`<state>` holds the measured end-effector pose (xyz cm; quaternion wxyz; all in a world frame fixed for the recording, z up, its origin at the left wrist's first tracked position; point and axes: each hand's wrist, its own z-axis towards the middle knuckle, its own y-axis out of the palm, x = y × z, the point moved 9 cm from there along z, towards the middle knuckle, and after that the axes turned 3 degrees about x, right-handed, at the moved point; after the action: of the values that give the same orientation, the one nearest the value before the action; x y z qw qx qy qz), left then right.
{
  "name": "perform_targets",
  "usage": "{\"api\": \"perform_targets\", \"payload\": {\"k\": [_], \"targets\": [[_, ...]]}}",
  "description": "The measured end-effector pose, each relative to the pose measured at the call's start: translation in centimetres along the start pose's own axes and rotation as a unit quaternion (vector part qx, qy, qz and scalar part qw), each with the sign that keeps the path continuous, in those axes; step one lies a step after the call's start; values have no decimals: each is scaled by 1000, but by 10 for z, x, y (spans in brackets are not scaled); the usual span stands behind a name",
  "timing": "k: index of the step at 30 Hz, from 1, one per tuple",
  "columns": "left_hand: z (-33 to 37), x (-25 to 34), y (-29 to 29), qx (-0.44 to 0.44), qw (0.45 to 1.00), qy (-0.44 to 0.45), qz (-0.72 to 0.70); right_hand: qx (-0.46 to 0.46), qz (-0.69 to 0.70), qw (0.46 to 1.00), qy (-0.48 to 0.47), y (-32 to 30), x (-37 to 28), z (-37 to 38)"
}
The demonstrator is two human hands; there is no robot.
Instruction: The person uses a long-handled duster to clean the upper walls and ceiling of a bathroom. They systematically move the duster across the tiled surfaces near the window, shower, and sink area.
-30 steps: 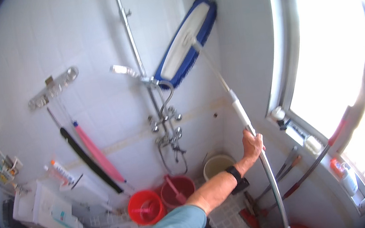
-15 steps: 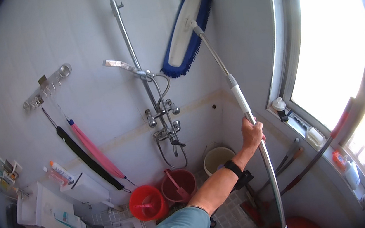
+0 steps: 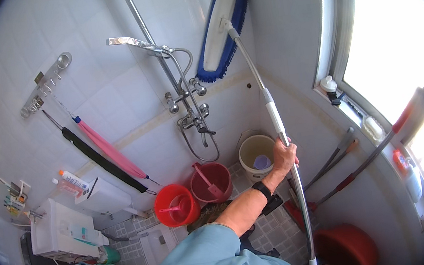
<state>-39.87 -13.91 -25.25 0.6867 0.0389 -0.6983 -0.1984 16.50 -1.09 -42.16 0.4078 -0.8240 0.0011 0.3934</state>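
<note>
My left hand point(image 3: 283, 156), with a black band on its wrist, is closed around the metal pole of a flat mop point(image 3: 220, 23). The mop has a long white plate edged with blue fringe. Its head leans slantwise at the pale wall by the far corner, right of the shower fittings. Part of the head's top is cut off by the picture edge. Down past my hand, the pole point(image 3: 302, 211) runs to the lower edge. My right hand is out of the picture.
A chrome shower set point(image 3: 181, 96) hangs left of the mop. Below stand a red bucket point(image 3: 165, 218), a dark red bucket point(image 3: 225, 176) and a cream bucket point(image 3: 244, 170). Long handles point(image 3: 367, 166) lean under the window sill, which holds bottles. A red tub point(image 3: 368, 243) sits lower right.
The mop head has slid down the wall relative to the shower fittings, my left hand still around the pole. My view has tilted downward, showing more of the buckets and floor.
</note>
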Motion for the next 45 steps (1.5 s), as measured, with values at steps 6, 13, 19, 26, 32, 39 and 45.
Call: {"api": "perform_targets", "payload": {"k": [6,13,19,26,32,39,45], "targets": [[-25,-42,-32,14,999,-41,25,-23,7,1000,5,22,13,-12],[-40,-90,-51,50,995,-88,8,2,-23,999,22,6,13,-25],[-47,-118,-61,42,993,-110,21,28,-43,998,33,-3,15,-40],[-59,-149,-71,48,983,-172,41,44,-88,993,63,0,20,-78],[-70,-224,-87,18,947,-318,24,46,-134,984,113,21,18,-121],[-70,-220,-75,135,923,-361,4,40,-147,984,93,28,9,-145],[-42,-153,-46,105,952,-286,-15,31,-137,988,62,51,57,-92]]}}
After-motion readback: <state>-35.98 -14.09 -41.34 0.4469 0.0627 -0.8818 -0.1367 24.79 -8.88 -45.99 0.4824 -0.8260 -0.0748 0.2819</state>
